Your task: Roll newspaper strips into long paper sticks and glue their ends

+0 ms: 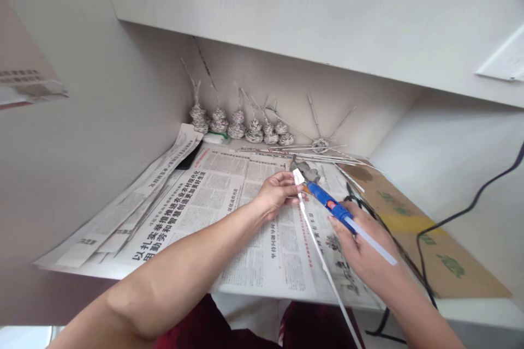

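My left hand (pixel 278 194) pinches a thin rolled paper stick (pixel 313 234) near its upper end, where a small white flap of paper (pixel 298 176) stands open. The stick slants down past the table's front edge. In my right hand (pixel 360 240) is a blue hot glue gun (pixel 327 200), with a translucent glue stick (pixel 370 241) poking out of its back. Its orange nozzle (pixel 305 189) is close beside the paper flap; whether they touch I cannot tell. A grey crumpled lump (pixel 307 170) lies just behind the nozzle.
Several woven paper gourds (pixel 254 132) line the back wall. Near them lie loose paper sticks (pixel 278 151) and a small woven ring with spokes (pixel 320 145). Newspaper sheets (pixel 213 196) cover the table. On the right are flattened cardboard (pixel 409 223) and a black cord (pixel 462 210).
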`<state>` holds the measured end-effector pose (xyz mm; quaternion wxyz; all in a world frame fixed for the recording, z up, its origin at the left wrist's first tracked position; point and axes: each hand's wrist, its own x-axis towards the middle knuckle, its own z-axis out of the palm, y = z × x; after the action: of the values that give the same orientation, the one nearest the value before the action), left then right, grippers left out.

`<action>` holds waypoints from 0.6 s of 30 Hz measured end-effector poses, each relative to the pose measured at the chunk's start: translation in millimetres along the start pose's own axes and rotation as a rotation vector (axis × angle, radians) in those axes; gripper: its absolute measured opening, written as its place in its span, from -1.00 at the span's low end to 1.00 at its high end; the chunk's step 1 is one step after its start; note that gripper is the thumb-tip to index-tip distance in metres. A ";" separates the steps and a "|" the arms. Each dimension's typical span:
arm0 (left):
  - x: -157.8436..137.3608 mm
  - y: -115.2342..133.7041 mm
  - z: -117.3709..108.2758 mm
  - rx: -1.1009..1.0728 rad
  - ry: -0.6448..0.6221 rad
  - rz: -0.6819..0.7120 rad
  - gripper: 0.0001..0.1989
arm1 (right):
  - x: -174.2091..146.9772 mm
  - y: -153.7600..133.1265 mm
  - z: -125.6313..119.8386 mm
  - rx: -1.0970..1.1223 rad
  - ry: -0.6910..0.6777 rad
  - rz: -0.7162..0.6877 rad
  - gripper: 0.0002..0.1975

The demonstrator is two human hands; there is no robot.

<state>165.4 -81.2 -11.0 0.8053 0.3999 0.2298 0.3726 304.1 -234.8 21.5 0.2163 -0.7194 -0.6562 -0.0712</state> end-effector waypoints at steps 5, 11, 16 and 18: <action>0.0 0.0 -0.4 -0.005 -0.006 0.007 -0.63 | -2.1 2.1 -0.2 -0.036 0.023 -0.002 -0.70; -0.2 -0.6 -0.4 -0.007 -0.006 0.012 -0.62 | -3.9 1.4 -0.7 -0.050 0.022 -0.015 -0.67; -0.1 0.7 -0.1 -0.021 0.007 -0.006 -0.63 | -1.4 22.6 1.1 -0.097 0.027 -0.027 -0.64; 0.5 1.1 -0.2 -0.019 0.015 -0.011 -0.65 | -2.7 42.1 1.4 -0.121 0.052 0.012 -0.62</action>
<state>165.0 -80.2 -10.2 0.8093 0.3880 0.2346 0.3734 344.5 -238.7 10.0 0.1899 -0.7329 -0.6406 -0.1280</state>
